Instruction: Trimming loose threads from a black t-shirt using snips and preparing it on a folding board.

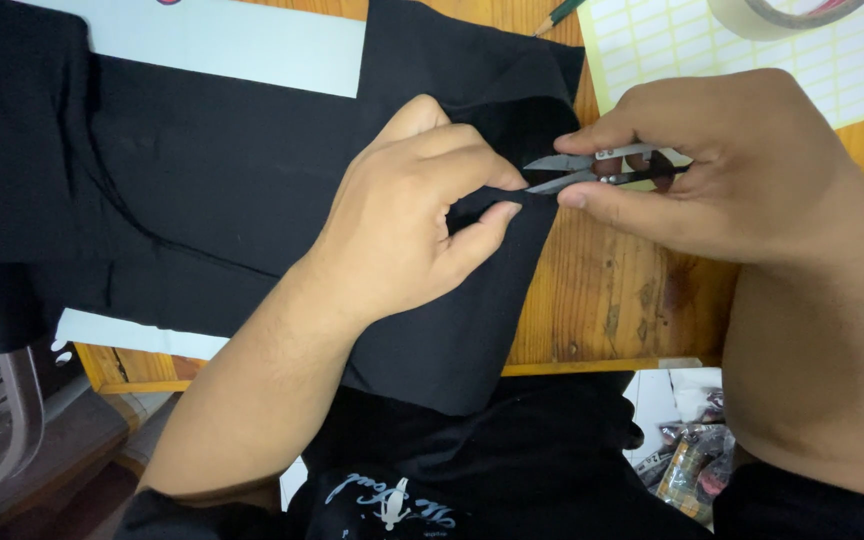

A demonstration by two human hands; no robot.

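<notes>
A black garment lies spread over a wooden table, one edge hanging off the front. My left hand pinches a fold of the cloth near its right edge between thumb and forefinger. My right hand holds small metal thread snips, their blade tips pointing left and meeting the pinched cloth just beside my left fingertips.
A pale blue sheet lies under the garment at the back. A sheet of white labels, a tape roll and a pencil sit at the back right. A chair arm is lower left; packets lie below the table.
</notes>
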